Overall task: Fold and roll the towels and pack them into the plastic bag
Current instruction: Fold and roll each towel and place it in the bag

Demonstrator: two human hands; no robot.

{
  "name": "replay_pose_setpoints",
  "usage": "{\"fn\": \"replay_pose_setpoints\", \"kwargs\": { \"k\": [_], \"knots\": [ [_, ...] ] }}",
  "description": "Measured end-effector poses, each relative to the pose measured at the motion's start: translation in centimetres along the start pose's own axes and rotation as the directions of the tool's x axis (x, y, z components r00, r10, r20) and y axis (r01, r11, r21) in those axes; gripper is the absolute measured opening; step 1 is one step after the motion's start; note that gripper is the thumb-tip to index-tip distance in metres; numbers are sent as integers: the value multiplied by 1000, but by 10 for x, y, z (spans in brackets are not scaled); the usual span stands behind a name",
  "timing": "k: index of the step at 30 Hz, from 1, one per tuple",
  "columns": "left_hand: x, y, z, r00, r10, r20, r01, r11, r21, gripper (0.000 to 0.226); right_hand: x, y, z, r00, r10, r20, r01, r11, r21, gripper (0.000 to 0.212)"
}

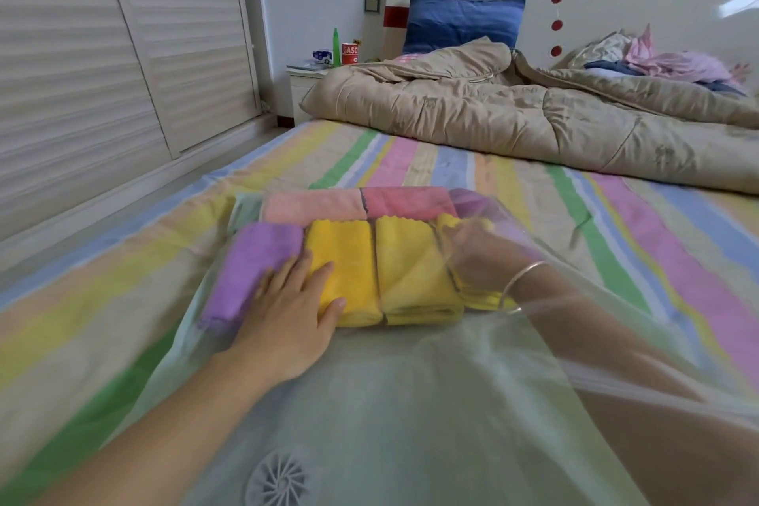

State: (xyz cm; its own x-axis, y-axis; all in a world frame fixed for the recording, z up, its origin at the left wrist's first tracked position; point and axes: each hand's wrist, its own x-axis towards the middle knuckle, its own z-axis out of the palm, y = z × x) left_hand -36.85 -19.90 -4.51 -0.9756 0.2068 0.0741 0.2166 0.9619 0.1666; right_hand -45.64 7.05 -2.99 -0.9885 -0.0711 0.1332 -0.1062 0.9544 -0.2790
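my left hand (287, 300) presses flat, fingers straight, steadying the towels (410, 267) in the bag (369, 403); my right hand (476, 255) reaches inside, grip unclear through plastic.

Home bedroom, bed (534, 193), pillow (462, 23), wardrobe (102, 53)

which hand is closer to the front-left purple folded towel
Left. The left hand lies flat on the purple folded towel; the right hand, inside the clear plastic bag, is at the rightmost yellow towel.
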Motion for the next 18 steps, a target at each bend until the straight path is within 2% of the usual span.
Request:
{"fn": "replay_pose_setpoints", "kwargs": {
  "k": [2, 4, 6, 9, 12, 14, 15, 16, 17, 18],
  "knots": [
    [-2, -4, 3, 1000, 8, -11, -7, 1000, 7, 91, -8, 9, 7, 996, -48, 70, 56, 992, -110, 41],
    [-3, -5, 6, 1000, 7, -18, -7, 1000, 19, 97, -16, 21, 15, 995, -67, 71, 78, 982, -170, 52],
    [-4, -2, 6, 999, -14, -36, 15, 1000, 26, 89, -22, 21, 15, 998, -49, 46, 56, 982, -179, 53],
    [-11, 16, -4, 996, -12, -85, 15, 999, 32, 65, -36, 5, 7, 999, -27, 23, 32, 971, -236, 68],
    [-30, 56, -30, 984, 102, -149, -115, 990, -83, 61, -87, -28, 5, 994, 106, -4, -106, 987, -120, 73],
    [-49, 97, -50, 956, 208, -208, -251, 946, -205, 61, -134, -42, 3, 996, 90, 22, -88, 993, -81, 91],
    [-61, 122, -60, 942, 249, -224, -305, 916, -261, 53, -165, -49, -11, 998, 21, 59, -16, 996, -89, 98],
    [-73, 147, -67, 931, 290, -223, -351, 882, -315, 45, -197, -55, -22, 995, -28, 98, 35, 997, -67, 94],
    [-85, 174, -74, 915, 337, -222, -398, 841, -365, 37, -220, -57, -23, 982, -29, 189, 45, 996, -80, 81],
    [-98, 201, -79, 900, 383, -208, -436, 801, -410, 31, -237, -49, -33, 988, 47, 148, -31, 993, -111, 63]
  ]
}}
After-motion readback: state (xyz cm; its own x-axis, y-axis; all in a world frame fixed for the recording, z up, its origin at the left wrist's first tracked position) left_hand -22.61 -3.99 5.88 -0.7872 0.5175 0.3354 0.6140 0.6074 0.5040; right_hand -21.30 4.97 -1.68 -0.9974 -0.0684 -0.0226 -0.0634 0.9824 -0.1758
